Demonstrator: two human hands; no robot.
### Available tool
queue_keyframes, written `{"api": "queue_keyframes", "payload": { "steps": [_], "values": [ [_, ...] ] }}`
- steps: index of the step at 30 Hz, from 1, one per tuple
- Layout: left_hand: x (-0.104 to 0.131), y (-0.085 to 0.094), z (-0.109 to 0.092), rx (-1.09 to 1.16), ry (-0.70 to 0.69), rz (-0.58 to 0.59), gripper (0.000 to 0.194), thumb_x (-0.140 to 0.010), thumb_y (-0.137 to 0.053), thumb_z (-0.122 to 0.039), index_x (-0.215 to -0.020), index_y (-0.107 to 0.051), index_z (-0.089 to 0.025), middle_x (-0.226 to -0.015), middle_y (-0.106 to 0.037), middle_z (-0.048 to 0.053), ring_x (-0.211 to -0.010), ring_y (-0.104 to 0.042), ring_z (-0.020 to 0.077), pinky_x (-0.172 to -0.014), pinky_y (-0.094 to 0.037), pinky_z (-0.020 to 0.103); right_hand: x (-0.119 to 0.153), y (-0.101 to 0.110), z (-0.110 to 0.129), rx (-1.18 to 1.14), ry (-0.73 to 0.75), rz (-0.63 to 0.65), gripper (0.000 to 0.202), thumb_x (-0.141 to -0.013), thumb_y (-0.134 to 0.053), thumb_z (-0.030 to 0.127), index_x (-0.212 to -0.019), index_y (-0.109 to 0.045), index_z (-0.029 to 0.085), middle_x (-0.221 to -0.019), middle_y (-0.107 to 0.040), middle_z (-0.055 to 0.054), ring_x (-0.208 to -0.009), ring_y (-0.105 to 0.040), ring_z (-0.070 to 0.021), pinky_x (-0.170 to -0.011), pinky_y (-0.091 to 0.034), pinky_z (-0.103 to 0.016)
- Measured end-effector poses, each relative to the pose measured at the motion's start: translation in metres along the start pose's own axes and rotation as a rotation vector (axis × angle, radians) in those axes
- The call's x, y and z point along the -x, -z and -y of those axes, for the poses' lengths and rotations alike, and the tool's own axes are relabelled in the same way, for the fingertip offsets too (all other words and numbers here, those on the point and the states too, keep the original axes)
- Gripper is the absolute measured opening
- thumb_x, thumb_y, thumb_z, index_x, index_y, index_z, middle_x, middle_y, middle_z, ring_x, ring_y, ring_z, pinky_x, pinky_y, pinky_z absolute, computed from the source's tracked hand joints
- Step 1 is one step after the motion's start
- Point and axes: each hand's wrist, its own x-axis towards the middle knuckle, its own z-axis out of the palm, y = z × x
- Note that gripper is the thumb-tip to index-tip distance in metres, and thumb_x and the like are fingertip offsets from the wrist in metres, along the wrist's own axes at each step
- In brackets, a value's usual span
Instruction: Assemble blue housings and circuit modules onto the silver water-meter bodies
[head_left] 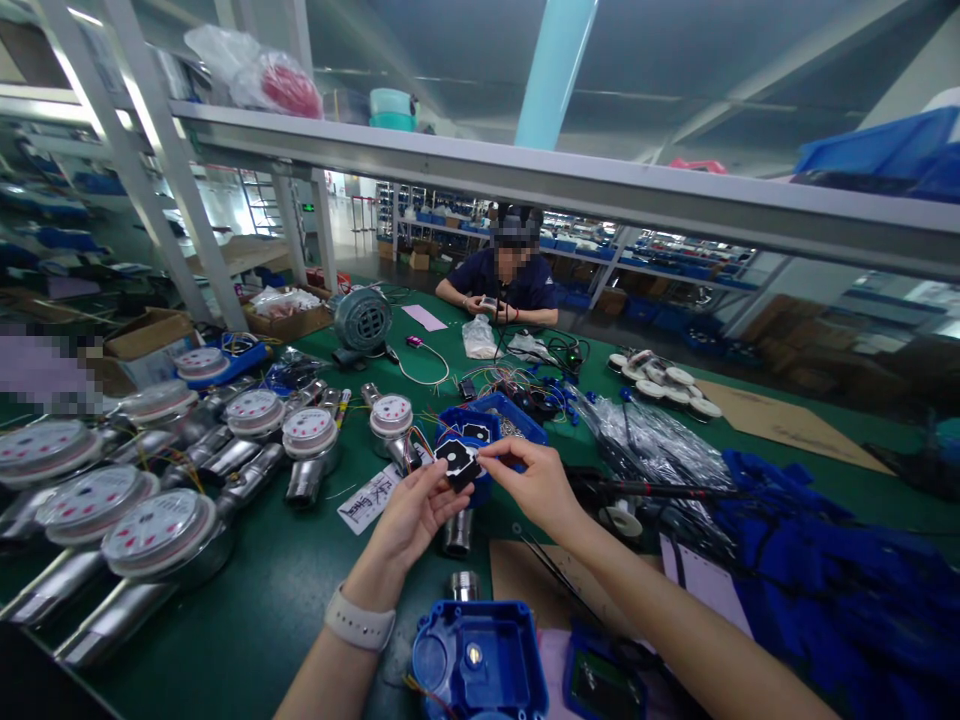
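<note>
My left hand (411,515), with a white band on its wrist, grips a small black plate (459,466) with white markings and a pale round spot. My right hand (541,482) pinches at the plate's right edge; whatever small piece is between thumb and finger is too small to make out. Just behind the plate, a blue housing (487,490) sits on a metal pipe fitting (457,535), partly hidden by my hands. Nearer to me lies an open blue housing (480,655) with a brass-coloured part inside. A blue-framed display cover (604,680) is at its right.
Several metal flow meters (161,530) with round dials crowd the left of the green table (292,590). A blue bin (517,420) of small parts stands beyond my hands. Plastic bags (637,440) and blue cloth (817,580) lie right. A co-worker (517,275) sits opposite, below a shelf (480,170).
</note>
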Motion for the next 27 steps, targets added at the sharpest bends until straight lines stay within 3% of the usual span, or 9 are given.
{"api": "queue_keyframes", "payload": {
  "steps": [8,11,13,17,19,22,27],
  "values": [
    [-0.003,0.001,0.000,-0.003,-0.007,-0.021,0.007,-0.084,-0.056,-0.013,-0.087,-0.060,-0.008,-0.074,-0.071,0.012,-0.066,-0.070,0.0195,-0.056,-0.058,0.023,0.004,-0.001,-0.006,0.110,0.097,0.080,0.013,-0.082,-0.057,0.024,-0.087,-0.069,0.021,-0.090,-0.071,-0.003,-0.085,-0.065,-0.0168,-0.077,-0.052,-0.029],
    [-0.003,0.002,-0.002,-0.002,-0.001,-0.040,0.008,-0.084,-0.054,-0.014,-0.088,-0.059,-0.009,-0.072,-0.071,0.010,-0.065,-0.070,0.0185,-0.056,-0.057,0.023,-0.012,0.011,-0.029,0.295,-0.025,0.041,0.031,-0.092,-0.040,0.025,-0.114,-0.060,0.018,-0.113,-0.063,-0.009,-0.097,-0.062,-0.0166,-0.078,-0.052,-0.029],
    [-0.003,0.002,-0.003,-0.003,0.005,-0.049,0.007,-0.085,-0.054,-0.015,-0.087,-0.059,-0.010,-0.070,-0.070,0.009,-0.062,-0.069,0.0177,-0.053,-0.056,0.022,-0.028,0.022,-0.051,0.459,-0.139,0.018,0.036,-0.095,-0.030,0.021,-0.121,-0.053,0.013,-0.119,-0.059,-0.014,-0.104,-0.058,-0.0188,-0.084,-0.050,-0.033],
    [-0.003,0.002,-0.002,0.001,0.007,-0.075,0.009,-0.086,-0.052,-0.019,-0.088,-0.058,-0.012,-0.063,-0.067,0.004,-0.051,-0.065,0.0138,-0.045,-0.051,0.019,-0.048,0.031,-0.091,0.731,-0.274,0.233,0.016,-0.088,-0.055,0.024,-0.097,-0.062,0.013,-0.103,-0.063,-0.009,-0.101,-0.057,-0.0212,-0.088,-0.047,-0.042],
    [-0.003,0.002,-0.002,0.001,0.003,-0.085,0.011,-0.086,-0.051,-0.021,-0.089,-0.057,-0.012,-0.062,-0.066,0.003,-0.050,-0.064,0.0131,-0.044,-0.051,0.018,-0.049,0.026,-0.101,0.827,-0.303,0.357,0.017,-0.087,-0.058,0.028,-0.096,-0.061,0.013,-0.103,-0.062,-0.007,-0.098,-0.058,-0.0196,-0.087,-0.048,-0.041],
    [-0.002,0.002,-0.002,-0.007,0.011,-0.089,0.013,-0.087,-0.049,-0.022,-0.091,-0.056,-0.012,-0.066,-0.067,0.004,-0.052,-0.065,0.0139,-0.044,-0.050,0.019,-0.047,0.017,-0.105,0.933,-0.321,0.462,0.022,-0.088,-0.057,0.030,-0.101,-0.060,0.013,-0.107,-0.060,-0.008,-0.097,-0.058,-0.0193,-0.086,-0.049,-0.040],
    [-0.001,0.003,-0.004,-0.013,0.039,-0.073,0.016,-0.089,-0.045,-0.023,-0.093,-0.055,-0.011,-0.066,-0.067,0.006,-0.054,-0.066,0.0157,-0.046,-0.051,0.020,-0.047,0.019,-0.103,1.030,-0.332,0.526,0.022,-0.090,-0.054,0.031,-0.103,-0.059,0.014,-0.106,-0.060,-0.007,-0.095,-0.059,-0.0186,-0.084,-0.050,-0.039]
  ]
}}
